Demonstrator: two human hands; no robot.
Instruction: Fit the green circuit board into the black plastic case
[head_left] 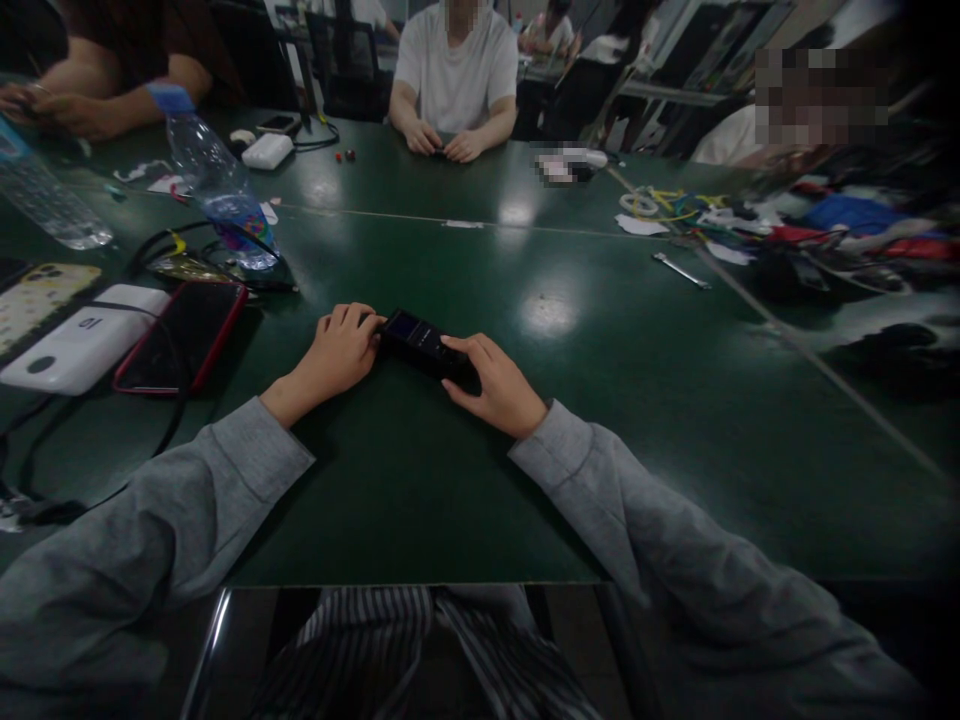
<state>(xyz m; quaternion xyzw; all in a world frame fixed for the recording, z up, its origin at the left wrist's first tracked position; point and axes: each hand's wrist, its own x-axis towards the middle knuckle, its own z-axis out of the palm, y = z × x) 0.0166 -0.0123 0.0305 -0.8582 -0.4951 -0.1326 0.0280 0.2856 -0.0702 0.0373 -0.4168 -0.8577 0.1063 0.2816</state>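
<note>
A: From the head view, where to look for the black handheld device [420, 341]?

B: Between left grip [345, 342] and right grip [496, 385], long axis slanting from the left fingertips nearer and rightward into the right palm.

A: Held by which?

B: By the right, curled around the near end, thumb on top; touched at the far end by the left, fingers bent (can't tell whether pinching).

A: And edges, room?

B: Nearer than both grips, the worktop's [420, 500] front edge; rightward, room out to a wrench [680, 271]; left of the left grip, a red-edged phone [210, 330].
</note>
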